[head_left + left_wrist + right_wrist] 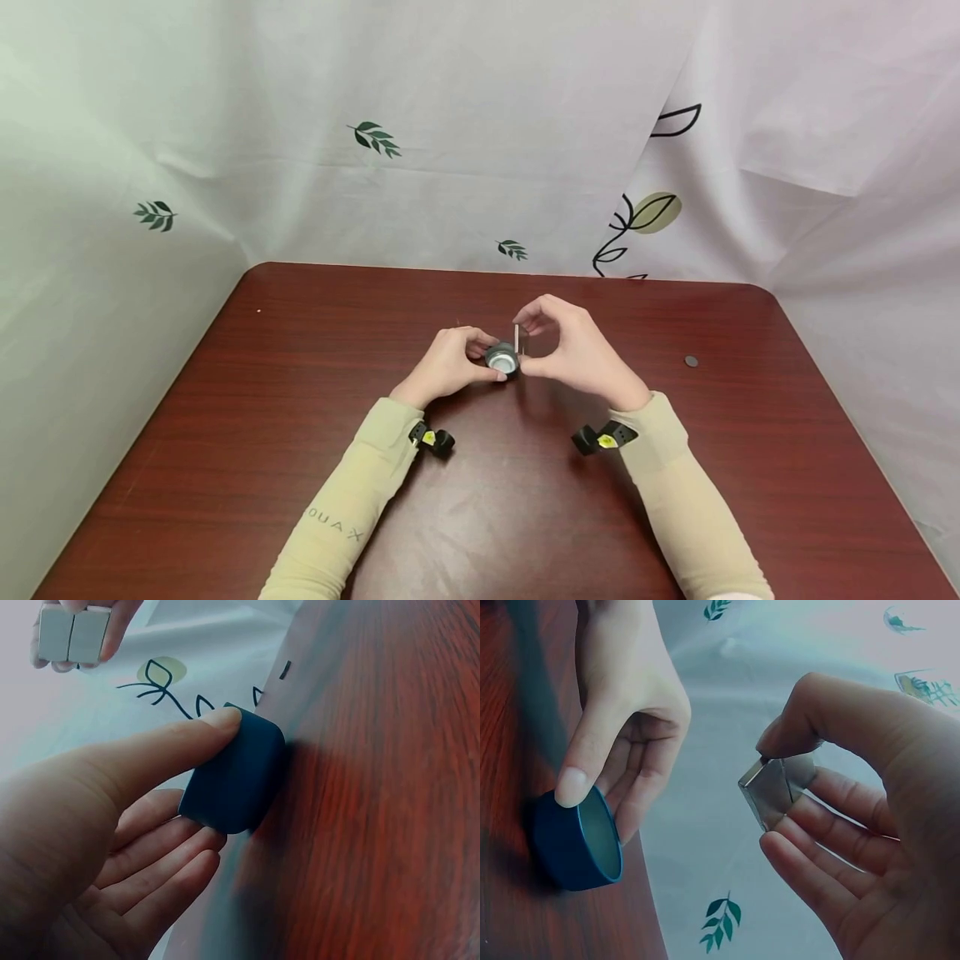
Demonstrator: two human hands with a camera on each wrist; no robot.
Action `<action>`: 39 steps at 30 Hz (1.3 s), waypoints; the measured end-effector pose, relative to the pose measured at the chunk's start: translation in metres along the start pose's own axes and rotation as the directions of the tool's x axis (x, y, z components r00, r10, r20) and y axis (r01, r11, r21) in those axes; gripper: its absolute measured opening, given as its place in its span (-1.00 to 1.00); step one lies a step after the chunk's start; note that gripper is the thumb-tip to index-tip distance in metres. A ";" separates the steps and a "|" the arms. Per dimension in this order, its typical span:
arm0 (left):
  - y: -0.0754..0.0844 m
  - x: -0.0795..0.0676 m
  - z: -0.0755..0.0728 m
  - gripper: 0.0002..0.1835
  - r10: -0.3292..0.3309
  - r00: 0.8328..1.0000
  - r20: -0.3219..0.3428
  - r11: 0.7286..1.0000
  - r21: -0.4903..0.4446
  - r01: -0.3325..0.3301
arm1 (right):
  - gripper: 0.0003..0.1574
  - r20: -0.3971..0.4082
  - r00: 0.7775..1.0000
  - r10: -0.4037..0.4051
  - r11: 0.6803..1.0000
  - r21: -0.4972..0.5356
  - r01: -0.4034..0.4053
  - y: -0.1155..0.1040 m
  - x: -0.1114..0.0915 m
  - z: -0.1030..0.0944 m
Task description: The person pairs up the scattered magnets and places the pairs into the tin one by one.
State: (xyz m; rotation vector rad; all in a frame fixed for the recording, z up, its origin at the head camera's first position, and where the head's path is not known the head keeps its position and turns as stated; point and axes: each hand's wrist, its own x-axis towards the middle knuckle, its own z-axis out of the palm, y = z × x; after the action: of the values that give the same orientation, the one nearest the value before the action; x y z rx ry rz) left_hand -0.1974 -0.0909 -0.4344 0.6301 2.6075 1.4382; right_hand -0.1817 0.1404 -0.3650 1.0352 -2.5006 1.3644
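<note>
In the head view my left hand [453, 360] grips a small round dark cup [502, 360] with a silvery inside, thumb on one side and fingers on the other. Its opening faces up, low over the table; whether its base touches the wood I cannot tell. Just right of the cup, my right hand [579, 350] pinches a flat silver metal piece [517, 337] on edge between thumb and fingers. A seam splits this silver piece [774, 791] into two parts in the right wrist view. The dark cup [568, 844] stays apart from it there.
A small grey disc [691, 361] lies on the reddish-brown table [300, 400], off to the right. White cloth [465, 200] with leaf prints hangs behind and at both sides of the table. Each forearm wears a black wrist camera [442, 443].
</note>
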 end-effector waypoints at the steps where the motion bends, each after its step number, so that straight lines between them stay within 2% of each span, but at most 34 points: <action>1: 0.000 0.000 0.000 -0.49 -0.001 1.000 -0.001 1.000 -0.001 0.001 | -0.40 -0.001 1.000 0.003 1.000 -0.001 -0.003 0.001 0.001 0.001; 22: 0.002 0.000 -0.001 -0.48 -0.018 1.000 0.003 1.000 -0.005 0.018 | -0.45 -0.025 0.996 0.086 0.992 0.091 -0.083 0.023 0.006 0.017; 39: 0.002 0.000 0.000 -0.49 -0.026 1.000 0.004 1.000 -0.001 0.026 | -0.45 -0.019 0.995 0.099 0.988 0.122 -0.096 0.038 0.004 0.029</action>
State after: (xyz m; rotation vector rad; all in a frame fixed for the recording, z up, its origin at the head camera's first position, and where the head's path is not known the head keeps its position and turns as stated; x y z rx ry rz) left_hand -0.1967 -0.0902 -0.4325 0.5961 2.6019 1.4297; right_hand -0.2016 0.1296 -0.4071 0.9207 -2.5076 1.5643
